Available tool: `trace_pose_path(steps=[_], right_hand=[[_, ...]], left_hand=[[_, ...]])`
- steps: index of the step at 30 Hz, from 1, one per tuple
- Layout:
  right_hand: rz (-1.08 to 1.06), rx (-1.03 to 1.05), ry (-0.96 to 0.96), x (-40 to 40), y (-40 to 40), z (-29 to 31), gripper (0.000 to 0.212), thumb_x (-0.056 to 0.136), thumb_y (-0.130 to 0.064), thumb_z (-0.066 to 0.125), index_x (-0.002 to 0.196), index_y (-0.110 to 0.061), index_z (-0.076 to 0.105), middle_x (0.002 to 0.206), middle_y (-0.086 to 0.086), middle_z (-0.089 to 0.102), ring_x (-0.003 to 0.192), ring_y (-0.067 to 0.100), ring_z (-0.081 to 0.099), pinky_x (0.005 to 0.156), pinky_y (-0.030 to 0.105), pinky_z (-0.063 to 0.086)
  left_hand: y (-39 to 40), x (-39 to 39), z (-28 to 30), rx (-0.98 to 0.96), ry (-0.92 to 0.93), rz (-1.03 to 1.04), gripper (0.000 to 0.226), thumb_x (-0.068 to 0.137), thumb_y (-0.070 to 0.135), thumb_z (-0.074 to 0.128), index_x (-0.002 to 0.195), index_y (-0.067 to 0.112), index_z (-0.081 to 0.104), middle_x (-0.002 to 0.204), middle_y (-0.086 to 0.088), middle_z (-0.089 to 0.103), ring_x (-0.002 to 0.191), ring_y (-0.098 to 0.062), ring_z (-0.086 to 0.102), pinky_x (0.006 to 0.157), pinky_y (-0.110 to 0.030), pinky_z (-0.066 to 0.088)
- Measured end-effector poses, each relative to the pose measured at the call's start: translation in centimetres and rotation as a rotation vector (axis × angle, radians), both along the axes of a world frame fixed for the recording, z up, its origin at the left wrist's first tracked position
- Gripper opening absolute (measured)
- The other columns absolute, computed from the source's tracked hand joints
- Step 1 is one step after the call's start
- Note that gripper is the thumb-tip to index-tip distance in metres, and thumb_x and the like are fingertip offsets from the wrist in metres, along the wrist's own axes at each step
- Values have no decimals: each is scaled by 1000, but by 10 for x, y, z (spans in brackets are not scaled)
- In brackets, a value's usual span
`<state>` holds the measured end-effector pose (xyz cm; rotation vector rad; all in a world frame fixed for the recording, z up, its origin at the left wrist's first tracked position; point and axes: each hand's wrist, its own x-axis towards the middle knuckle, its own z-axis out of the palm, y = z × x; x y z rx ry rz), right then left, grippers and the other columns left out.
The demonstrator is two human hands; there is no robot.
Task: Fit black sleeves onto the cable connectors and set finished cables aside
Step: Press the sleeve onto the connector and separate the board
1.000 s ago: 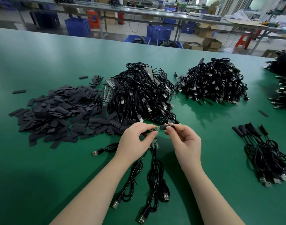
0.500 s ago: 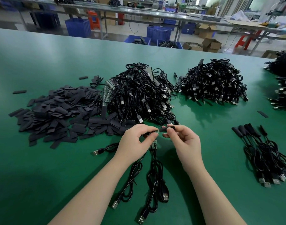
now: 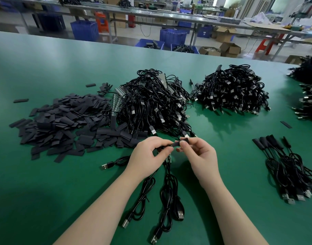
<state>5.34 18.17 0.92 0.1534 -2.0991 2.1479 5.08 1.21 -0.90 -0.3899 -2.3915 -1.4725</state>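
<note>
Right hand [image 3: 197, 154] pinches a sleeve [image 3: 179, 143] at centre; left hand [image 3: 148, 154] grips the cable's connector end [image 3: 166, 149], mostly hidden. Risk: the flat sleeve's mouth stays closed and snags on the board, or slips out of the pinch. Count: five finished cables [image 3: 282, 165] near right, three cables under the hands, one sleeve pile [image 3: 63, 124] left, two full cable heaps.
</note>
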Motion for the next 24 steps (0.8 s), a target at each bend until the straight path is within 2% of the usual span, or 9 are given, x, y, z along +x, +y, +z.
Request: trace_pose_path(steps=[2,6,9,13,17,19,22,24], right_hand=[[-16,17,33,1,-2,0,19,90,-3,69,85,-22,72,89,-5,77,77,11,73,72,16,54],[21,-32,-6,3,-3,0,25,90,-5,69,86,-29,75,87,-5,77,77,11,74,72,13,52],[30,-70,-23,3,-3,0,24,88,-6,71,90,-30,76,86,0,77,79,13,74,74,15,53],[48,-51,-22,3,-4,-1,23,86,-8,74,90,-31,76,83,0,77,80,10,73,73,13,52],[74,-45,-28,4,-4,0,17,83,-19,77,91,-34,76,87,1,77,84,11,73,74,15,52],[51,-58,-43,3,-4,-2,15,85,-18,75,90,-32,76,88,1,77,84,10,72,74,15,52],[10,-129,-78,0,-3,-4,15,89,-9,72,92,-24,75,85,1,77,83,11,73,71,14,51],[-4,-174,-96,0,-2,-3,11,86,-11,73,95,-18,74,86,2,77,82,13,74,71,14,51]], left_hand=[[0,0,0,-15,-7,-9,21,85,38,63,104,35,73,96,19,68,95,-4,63,83,-26,51],[-2,-1,3,9,-11,-41,28,86,34,66,109,50,64,101,22,69,99,-2,63,86,-17,48],[-4,0,5,47,-18,-45,30,85,29,72,107,49,67,104,29,67,100,5,62,86,-8,44],[-2,5,9,51,14,-40,39,84,27,74,100,61,65,99,35,66,98,9,63,83,-4,42],[-1,7,8,100,-15,32,29,80,30,77,104,44,69,93,42,63,95,12,62,81,-2,42],[0,7,9,96,-12,38,30,79,34,78,107,39,69,94,43,63,96,13,62,81,-2,42],[3,9,11,76,15,5,29,83,24,75,110,36,71,94,38,66,97,11,63,84,-4,43],[4,9,11,76,40,23,27,85,17,73,110,29,74,95,33,67,97,8,64,85,-6,45]])
